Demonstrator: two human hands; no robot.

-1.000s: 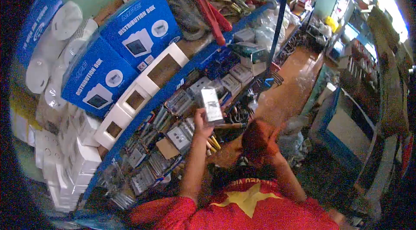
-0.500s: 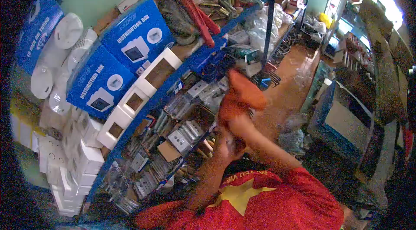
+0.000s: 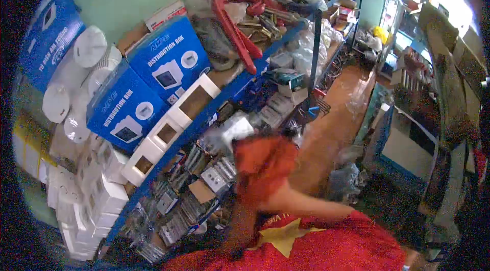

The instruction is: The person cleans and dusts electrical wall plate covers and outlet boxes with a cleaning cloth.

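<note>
A bunched orange-red cloth (image 3: 265,166), smeared by motion, hangs in front of my chest. My right forearm (image 3: 306,205) comes in from the right and runs into it, with the hand wrapped in or behind its folds. My left forearm (image 3: 244,227) rises from below, dark and blurred, to the cloth's lower left side. The cloth hides the fingers of my left hand, so I cannot tell what they hold. A blurred white item (image 3: 237,128) shows right at the cloth's upper left edge. Packaged parts (image 3: 217,176) fill the shelf beside it.
Blue distribution boxes (image 3: 168,67) and white frames (image 3: 166,133) line the blue-edged upper shelf. Red tools (image 3: 232,28) lie farther along it. White boxes (image 3: 104,197) are stacked at left. An orange-brown floor aisle (image 3: 332,107) runs back between the shelf and cartons (image 3: 408,143) at right.
The cloth has come down and left, toward me, and now covers both hands, which were partly visible before. The view has tilted slightly, so the shelves sit lower.
</note>
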